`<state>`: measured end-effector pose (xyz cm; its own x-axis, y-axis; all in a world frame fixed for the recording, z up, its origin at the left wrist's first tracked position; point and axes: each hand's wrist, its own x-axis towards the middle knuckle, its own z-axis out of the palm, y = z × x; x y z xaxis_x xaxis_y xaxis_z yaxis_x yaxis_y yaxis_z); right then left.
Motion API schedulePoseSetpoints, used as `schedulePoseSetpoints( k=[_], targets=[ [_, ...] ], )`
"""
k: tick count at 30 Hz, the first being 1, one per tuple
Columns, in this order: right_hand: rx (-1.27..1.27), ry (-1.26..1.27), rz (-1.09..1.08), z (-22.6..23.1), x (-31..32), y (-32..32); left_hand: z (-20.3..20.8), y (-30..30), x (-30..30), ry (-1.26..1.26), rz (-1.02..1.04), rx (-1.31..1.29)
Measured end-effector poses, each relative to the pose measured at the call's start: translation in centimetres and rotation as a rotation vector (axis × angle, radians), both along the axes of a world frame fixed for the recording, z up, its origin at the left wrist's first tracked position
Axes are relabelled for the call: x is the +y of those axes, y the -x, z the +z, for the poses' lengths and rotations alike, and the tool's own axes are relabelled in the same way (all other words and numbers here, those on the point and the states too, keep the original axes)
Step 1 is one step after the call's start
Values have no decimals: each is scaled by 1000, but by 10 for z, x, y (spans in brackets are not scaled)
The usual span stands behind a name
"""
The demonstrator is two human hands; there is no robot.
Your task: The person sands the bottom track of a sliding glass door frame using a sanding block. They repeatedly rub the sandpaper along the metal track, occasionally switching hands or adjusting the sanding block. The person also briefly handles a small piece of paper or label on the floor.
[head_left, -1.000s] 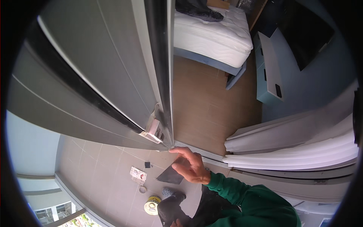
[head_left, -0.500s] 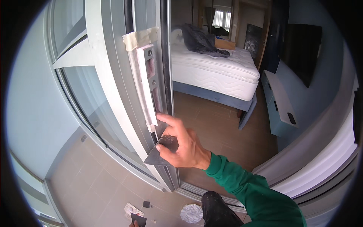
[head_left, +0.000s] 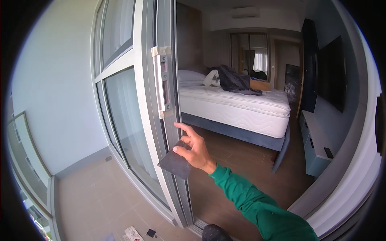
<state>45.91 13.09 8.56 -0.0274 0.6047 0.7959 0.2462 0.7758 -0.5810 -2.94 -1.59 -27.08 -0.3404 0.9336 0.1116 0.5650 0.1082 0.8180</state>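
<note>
My right hand point(head_left: 194, 149), in a green sleeve, pinches a thin dark grey square sheet point(head_left: 177, 164) between thumb and fingers; its exact kind does not show. The index finger points up, apart from the door frame. Just above, a metal lock strike plate point(head_left: 165, 76) with two slots and screws sits on the upright grey door frame point(head_left: 149, 86). Cream masking tape point(head_left: 161, 50) crosses the top of the plate, and a pale strip runs down its left side to more tape at the bottom. My left hand is out of view.
Glass panels point(head_left: 124, 108) stand left of the frame. Through the doorway are a bed point(head_left: 237, 110) with a dark heaped cover and a low cabinet point(head_left: 317, 144). On the tiled floor lie a small dark square point(head_left: 151, 233) and a printed paper point(head_left: 133, 233).
The view has tilted up, showing more of the room. My right hand, still holding the sheet, is now lower and farther from the strike plate. My left hand has left the picture.
</note>
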Motion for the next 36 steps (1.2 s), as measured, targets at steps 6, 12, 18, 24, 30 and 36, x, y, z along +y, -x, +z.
schedulePoseSetpoints(
  k=[6,12,18,24,30,36],
  targets=[
    [-76,90,212,13,-22,-9,18,-68,-61,137,160,42],
    [-147,163,304,-1,-14,-10,23,-106,-95,216,237,83],
    [-81,217,423,-23,10,-6,20,-119,-115,268,302,102],
    [44,253,436,-40,26,-6,17,-130,-128,302,350,104],
    [-2,305,420,-27,17,-10,11,-131,-138,323,374,97],
    [-44,298,393,-38,10,-23,-14,-131,-166,380,398,75]
  ],
)
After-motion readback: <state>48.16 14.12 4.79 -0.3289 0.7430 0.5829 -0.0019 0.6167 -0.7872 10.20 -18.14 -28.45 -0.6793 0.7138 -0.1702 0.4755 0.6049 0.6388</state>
